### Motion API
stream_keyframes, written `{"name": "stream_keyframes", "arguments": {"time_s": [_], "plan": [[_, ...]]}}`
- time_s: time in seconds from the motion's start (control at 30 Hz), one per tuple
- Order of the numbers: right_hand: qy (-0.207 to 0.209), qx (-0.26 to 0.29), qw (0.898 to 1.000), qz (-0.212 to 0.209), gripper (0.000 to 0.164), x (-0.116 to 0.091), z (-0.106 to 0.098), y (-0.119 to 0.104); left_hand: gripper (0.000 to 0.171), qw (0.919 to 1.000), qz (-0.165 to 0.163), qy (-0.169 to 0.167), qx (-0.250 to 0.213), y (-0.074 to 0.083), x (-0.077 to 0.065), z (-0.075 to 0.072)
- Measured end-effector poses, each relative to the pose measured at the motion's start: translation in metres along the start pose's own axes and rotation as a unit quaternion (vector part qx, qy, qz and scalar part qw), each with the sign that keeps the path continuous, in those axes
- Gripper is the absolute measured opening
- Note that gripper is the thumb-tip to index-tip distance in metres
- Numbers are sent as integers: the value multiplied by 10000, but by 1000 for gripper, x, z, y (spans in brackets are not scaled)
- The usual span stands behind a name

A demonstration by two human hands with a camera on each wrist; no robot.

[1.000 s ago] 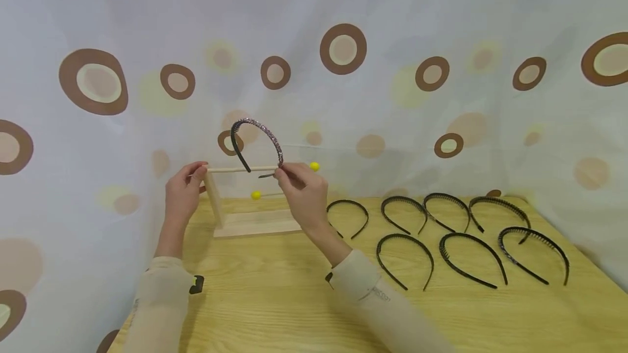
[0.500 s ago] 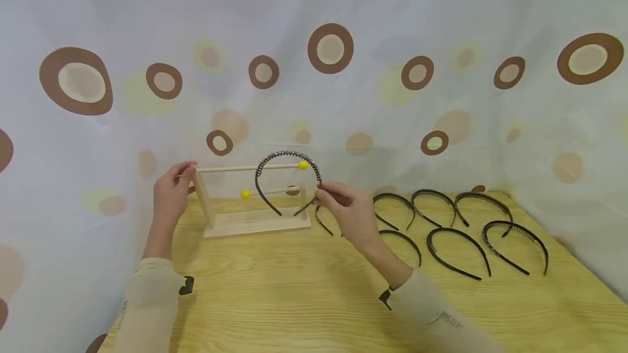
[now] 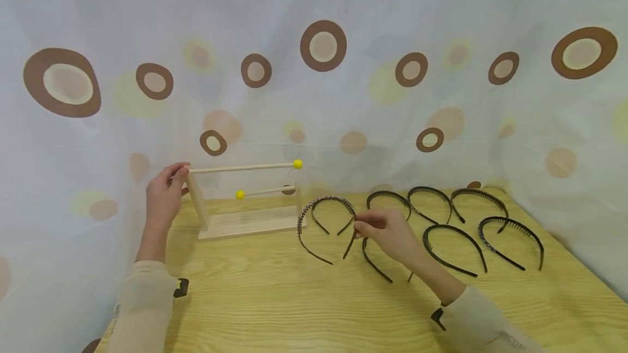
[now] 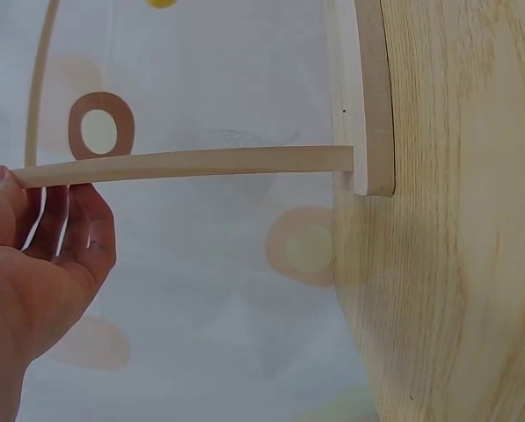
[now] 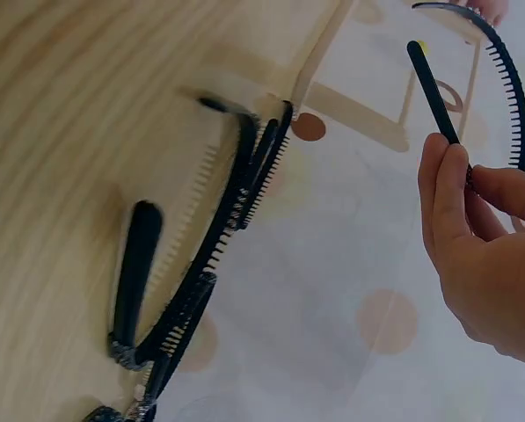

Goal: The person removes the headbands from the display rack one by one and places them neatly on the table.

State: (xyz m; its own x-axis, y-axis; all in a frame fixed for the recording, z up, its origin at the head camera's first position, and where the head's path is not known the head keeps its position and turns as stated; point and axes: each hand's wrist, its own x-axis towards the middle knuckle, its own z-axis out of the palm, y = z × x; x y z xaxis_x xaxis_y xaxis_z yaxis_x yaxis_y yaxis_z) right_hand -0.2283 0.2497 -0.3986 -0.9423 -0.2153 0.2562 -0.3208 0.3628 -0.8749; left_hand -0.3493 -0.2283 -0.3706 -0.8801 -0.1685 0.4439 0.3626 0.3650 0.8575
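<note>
My left hand (image 3: 164,195) holds the top of the left post (image 3: 197,203) of a pale wooden stand. In the left wrist view, its thumb and fingers grip the post's end (image 4: 200,163), where a rod meets it. My right hand (image 3: 387,233) pinches one arm of a dark, glittery toothed headband (image 3: 300,226), its open ends hanging down to the right of the stand. Small teeth line the inside of that headband (image 5: 512,88) in the right wrist view. It overlaps another black headband (image 3: 319,224) behind it.
The stand has an upper rod (image 3: 240,168) and a lower rod (image 3: 267,191), each tipped with a yellow ball, above a flat base (image 3: 250,223). Several black headbands, such as one at the front right (image 3: 535,241), lie on the wooden table (image 3: 275,298). A patterned curtain (image 3: 363,102) hangs behind.
My right hand has drawn the glittery headband off the upper rod's ball end, then carried it right and down towards the other headbands. My left hand keeps its hold on the post.
</note>
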Motion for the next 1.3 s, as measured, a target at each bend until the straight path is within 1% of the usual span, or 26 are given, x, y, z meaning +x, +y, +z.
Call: {"name": "stream_keyframes", "arguments": {"time_s": [0.1,0.27,0.37,0.43,0.57,0.67,0.73,0.8,0.9,1.0,1.17,1.3], "plan": [[-162,-146,9994,264,24,-6,-5,10,53,10000,-41,-12,-75,0,0,1],[-407,136,9964,727,28,-10,-10,18,51,10000,-65,0,67,2,1,-1],[-476,123,9936,1021,30,-9,-10,20,48,10000,-90,-17,9,4,0,-2],[-531,76,9917,1169,31,-8,-9,22,46,9999,-114,-49,-88,8,-1,-2],[-669,194,9877,1401,28,-8,-6,25,44,9998,-159,-66,-138,25,-8,-2],[-628,246,9854,1562,25,-9,-3,26,44,9998,-139,-92,-76,33,-12,-3],[-552,218,9843,1661,23,-9,-2,27,44,9999,-116,-102,-42,35,-13,-3],[-460,206,9834,1745,22,-10,-2,28,44,9999,-83,-110,-12,35,-13,-3],[-446,234,9831,1758,21,-9,-2,29,43,10000,-51,-81,-23,36,-13,-2],[-538,288,9828,1744,20,-8,-1,28,43,10000,-44,-75,-17,35,-13,-3],[-738,218,9809,1784,15,-8,2,29,44,9998,-172,-91,-33,33,-12,-2],[-794,160,9800,1818,14,-8,3,30,44,9997,-186,-97,-93,32,-11,-2]]}}
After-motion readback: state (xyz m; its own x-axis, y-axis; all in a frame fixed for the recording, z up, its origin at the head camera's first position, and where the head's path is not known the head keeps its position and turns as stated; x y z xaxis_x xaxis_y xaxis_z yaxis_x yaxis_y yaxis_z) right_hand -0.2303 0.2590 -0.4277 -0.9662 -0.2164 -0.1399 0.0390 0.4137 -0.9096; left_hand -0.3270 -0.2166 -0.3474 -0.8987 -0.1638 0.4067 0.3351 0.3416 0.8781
